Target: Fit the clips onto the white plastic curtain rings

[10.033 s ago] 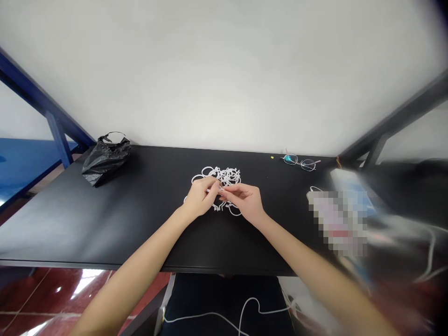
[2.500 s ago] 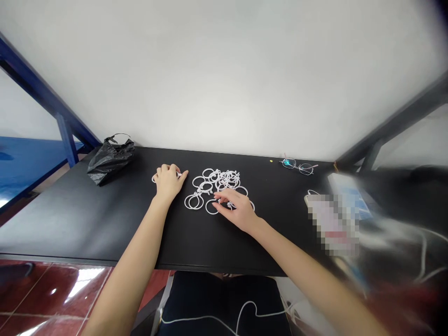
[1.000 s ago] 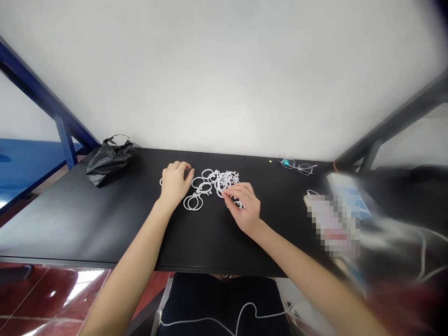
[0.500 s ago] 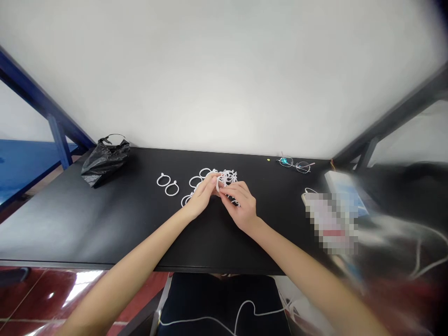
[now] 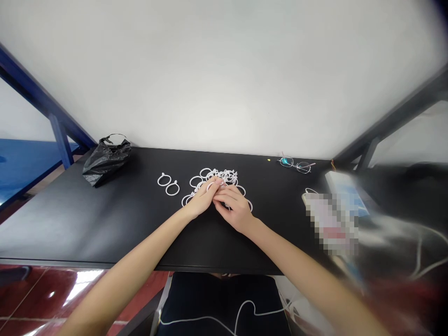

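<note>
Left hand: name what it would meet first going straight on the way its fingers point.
Probably the pile of white rings, lying just beyond the fingertips of the left hand; depth is hard to judge.

A crumpled black plastic bag (image 5: 105, 161) sits far left on the black table (image 5: 87, 224); eyeglasses (image 5: 296, 164) lie far right.
</note>
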Action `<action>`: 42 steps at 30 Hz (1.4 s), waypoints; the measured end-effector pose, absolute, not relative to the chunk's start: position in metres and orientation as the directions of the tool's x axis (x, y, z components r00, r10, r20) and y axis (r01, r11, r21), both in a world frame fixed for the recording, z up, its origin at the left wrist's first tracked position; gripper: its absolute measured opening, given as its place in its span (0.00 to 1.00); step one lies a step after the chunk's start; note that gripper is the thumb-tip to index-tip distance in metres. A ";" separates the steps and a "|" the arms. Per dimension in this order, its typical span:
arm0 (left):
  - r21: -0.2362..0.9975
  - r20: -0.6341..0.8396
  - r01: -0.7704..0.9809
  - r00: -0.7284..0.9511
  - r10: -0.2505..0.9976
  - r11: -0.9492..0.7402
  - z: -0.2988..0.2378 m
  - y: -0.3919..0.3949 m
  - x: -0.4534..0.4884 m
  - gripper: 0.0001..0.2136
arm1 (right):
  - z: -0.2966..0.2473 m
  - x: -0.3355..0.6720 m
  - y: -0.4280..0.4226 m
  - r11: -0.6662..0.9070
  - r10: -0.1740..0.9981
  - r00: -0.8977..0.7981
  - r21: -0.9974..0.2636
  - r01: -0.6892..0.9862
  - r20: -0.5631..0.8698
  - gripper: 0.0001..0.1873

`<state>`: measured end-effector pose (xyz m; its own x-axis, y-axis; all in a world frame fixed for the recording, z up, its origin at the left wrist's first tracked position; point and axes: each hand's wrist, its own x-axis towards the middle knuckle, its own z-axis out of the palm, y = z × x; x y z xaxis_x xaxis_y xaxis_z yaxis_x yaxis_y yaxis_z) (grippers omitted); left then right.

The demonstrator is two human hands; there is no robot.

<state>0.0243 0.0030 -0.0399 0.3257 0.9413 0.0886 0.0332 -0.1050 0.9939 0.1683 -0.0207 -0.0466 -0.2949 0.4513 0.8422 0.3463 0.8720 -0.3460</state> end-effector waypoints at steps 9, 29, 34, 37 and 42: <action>0.998 0.055 0.007 0.378 0.924 -0.063 -0.032 0.004 0.021 0.20 | -0.044 0.171 -0.024 0.831 0.481 -0.189 -0.376 0.410 0.856 0.11; 0.998 -0.012 -0.060 0.347 0.938 0.035 -0.027 0.003 0.020 0.21 | -0.047 0.172 -0.027 0.655 0.741 -0.123 -0.670 0.348 0.660 0.04; 0.927 0.264 0.181 0.308 0.914 -0.329 -0.031 -0.003 0.017 0.17 | -0.045 0.172 -0.029 0.662 0.729 -0.084 -0.669 0.338 0.680 0.07; 0.761 0.482 0.321 0.300 0.823 -0.563 -0.032 -0.006 0.014 0.13 | -0.044 0.172 -0.031 0.691 0.704 -0.098 -0.646 0.324 0.703 0.07; 0.711 0.541 0.353 0.278 0.794 -0.608 -0.028 -0.009 0.014 0.17 | -0.042 0.170 -0.032 0.748 0.651 -0.135 -0.601 0.283 0.747 0.03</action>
<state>0.0138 -0.0087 -0.0278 0.2779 0.7939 0.5408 0.3530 -0.6080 0.7111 0.1704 -0.0321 -0.0421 -0.1348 0.6512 0.7468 0.2830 0.7476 -0.6008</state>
